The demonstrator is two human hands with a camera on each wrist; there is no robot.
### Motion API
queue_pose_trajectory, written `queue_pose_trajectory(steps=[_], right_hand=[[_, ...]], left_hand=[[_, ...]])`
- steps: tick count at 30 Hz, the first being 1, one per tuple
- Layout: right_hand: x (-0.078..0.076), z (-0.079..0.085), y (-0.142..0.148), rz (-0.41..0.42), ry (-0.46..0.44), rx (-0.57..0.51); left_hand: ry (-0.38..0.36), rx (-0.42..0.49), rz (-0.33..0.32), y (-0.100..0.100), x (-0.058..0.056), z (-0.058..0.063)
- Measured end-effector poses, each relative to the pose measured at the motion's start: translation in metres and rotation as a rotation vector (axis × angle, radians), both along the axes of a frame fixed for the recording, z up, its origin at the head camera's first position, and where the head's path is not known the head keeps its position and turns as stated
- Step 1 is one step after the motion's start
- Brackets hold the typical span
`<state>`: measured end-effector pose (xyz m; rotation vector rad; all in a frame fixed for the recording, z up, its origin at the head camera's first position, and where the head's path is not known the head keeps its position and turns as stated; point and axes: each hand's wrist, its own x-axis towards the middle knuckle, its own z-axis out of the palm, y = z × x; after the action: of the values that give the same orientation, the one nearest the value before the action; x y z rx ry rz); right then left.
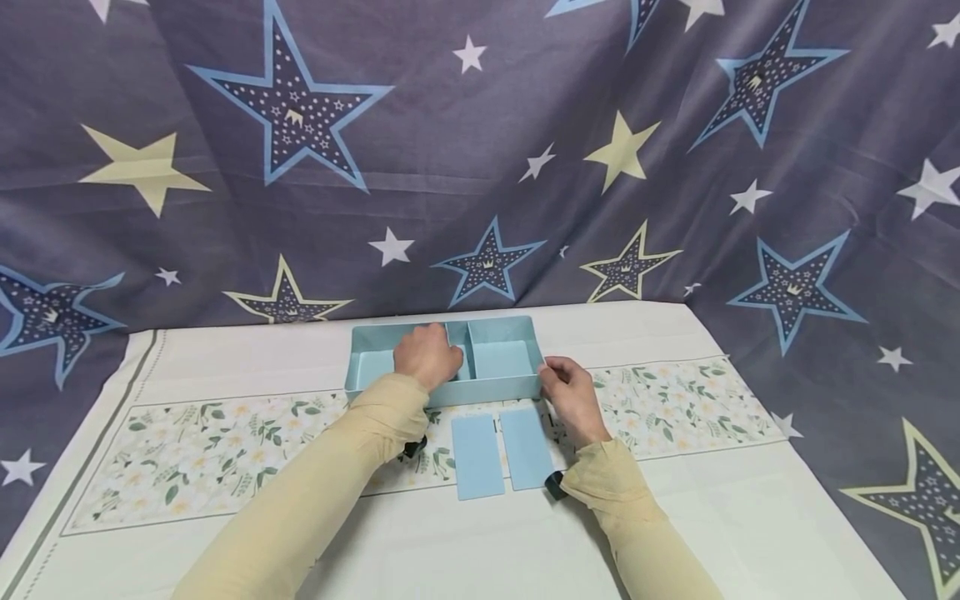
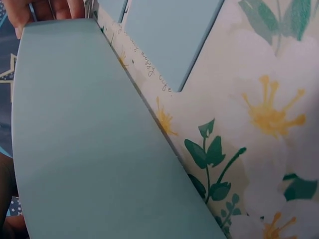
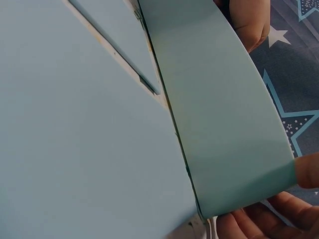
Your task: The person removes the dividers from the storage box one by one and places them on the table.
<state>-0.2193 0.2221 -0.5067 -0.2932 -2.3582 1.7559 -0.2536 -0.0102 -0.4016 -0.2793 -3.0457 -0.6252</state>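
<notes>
A long light-blue box [image 1: 480, 389] with upright dividers stands on the table in the head view. Over its middle bends my left hand [image 1: 429, 357], curled at the top edge of the left divider [image 1: 453, 385]; its fingertips are hidden. A second divider [image 1: 471, 350] stands just right of it. My right hand [image 1: 573, 396] grips the box's right front corner, its thumb [image 3: 306, 170] at the rim and fingers under the end in the right wrist view. Two flat blue panels, a left panel [image 1: 477, 457] and a right panel [image 1: 527, 448], lie in front of the box.
A white tablecloth [image 1: 420, 542] with a flowered band [image 1: 202, 454] covers the table. Behind it hangs a dark curtain [image 1: 420, 125] printed with stars, reaching down to the table's back edge.
</notes>
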Motion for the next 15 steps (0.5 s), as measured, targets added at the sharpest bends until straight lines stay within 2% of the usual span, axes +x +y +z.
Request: queue_pose_trajectory(steps=[15], right_hand=[[0.0003, 0.0010, -0.0006, 0.001, 0.016, -0.009]], left_hand=[[0.040, 0.010, -0.006, 0.0003, -0.0008, -0.0027]])
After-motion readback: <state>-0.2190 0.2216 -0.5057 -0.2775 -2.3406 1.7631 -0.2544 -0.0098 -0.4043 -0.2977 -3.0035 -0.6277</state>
